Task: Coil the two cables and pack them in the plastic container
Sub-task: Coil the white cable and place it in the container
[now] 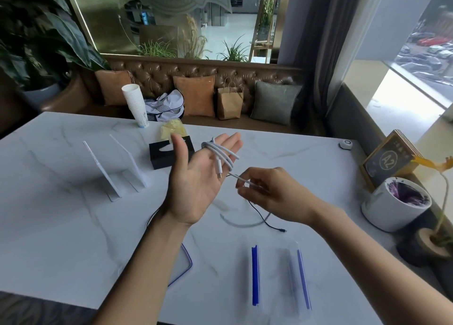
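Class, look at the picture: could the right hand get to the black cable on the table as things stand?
Probably not at once. The black cable lies uncovered just below the right hand, but its fingers are pinching the white cable wound round the left hand.

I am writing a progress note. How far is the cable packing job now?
Nothing is packed yet. In hand: the white cable is partly wound around the open left hand, and the right hand pinches its free end. Left: the black cable lies uncoiled on the table, and the clear container holds no cable.
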